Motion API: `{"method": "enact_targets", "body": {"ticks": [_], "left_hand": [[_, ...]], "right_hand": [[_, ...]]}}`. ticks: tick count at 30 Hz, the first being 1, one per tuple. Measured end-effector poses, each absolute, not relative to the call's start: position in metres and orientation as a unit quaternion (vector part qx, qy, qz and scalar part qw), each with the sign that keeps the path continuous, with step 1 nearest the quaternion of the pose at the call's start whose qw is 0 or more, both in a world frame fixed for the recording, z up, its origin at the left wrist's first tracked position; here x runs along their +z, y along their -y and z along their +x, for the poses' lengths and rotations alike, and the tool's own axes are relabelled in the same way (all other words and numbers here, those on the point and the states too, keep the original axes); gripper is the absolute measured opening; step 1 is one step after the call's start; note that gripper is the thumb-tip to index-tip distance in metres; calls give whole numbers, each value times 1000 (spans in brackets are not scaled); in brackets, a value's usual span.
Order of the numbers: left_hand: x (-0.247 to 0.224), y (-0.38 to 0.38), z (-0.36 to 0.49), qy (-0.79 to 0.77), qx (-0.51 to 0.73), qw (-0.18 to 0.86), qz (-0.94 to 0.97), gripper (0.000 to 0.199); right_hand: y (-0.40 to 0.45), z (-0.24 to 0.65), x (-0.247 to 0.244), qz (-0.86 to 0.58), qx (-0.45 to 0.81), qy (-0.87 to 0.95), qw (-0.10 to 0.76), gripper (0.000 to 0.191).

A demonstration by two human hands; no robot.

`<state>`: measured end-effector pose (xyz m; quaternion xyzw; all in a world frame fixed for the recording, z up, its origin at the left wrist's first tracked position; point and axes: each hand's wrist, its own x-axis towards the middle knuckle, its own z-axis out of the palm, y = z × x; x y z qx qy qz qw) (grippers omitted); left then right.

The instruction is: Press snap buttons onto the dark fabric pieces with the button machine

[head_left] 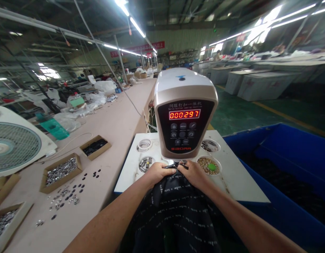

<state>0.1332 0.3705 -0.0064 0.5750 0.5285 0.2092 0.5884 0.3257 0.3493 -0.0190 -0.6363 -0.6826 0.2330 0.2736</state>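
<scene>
A black garment with rows of white lettering hangs from both hands toward me. My left hand pinches its upper edge on the left, thumb pointing inward. On the right, my right hand grips the same edge, close beside the left. Both hands are just under the front of a button fastening machine, whose red display reads 000297. The edge of the cloth reaches beneath the machine's head. The machine's working point and the exact spot of the cloth there are hidden.
The white machine table has round wells with small metal parts. Left, a long table bears cardboard boxes of snap parts, loose snaps, a teal bottle and a fan. A blue bin with dark cloth stands right.
</scene>
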Motion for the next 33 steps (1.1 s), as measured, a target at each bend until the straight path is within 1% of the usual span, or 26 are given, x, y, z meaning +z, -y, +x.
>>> {"method": "enact_targets", "body": {"ticks": [3, 6, 10, 17, 23, 33], "left_hand": [[-9, -361, 135, -552, 251, 489, 627, 39], [-11, -356, 138, -574, 286, 401, 655, 31], [-13, -354, 141, -600, 276, 342, 669, 23], [-14, -352, 144, -624, 244, 288, 684, 20], [-16, -352, 144, -626, 236, 276, 690, 21], [-13, -351, 144, -628, 230, 281, 688, 21]], "right_hand": [[-347, 323, -24, -645, 200, 694, 249, 29], [-345, 323, -22, -644, 178, 712, 217, 33], [-345, 325, -18, -650, 159, 722, 177, 38], [-347, 327, -20, -662, 135, 720, 157, 40], [-348, 327, -23, -666, 136, 717, 153, 41], [-350, 329, -28, -662, 165, 706, 191, 38]]}}
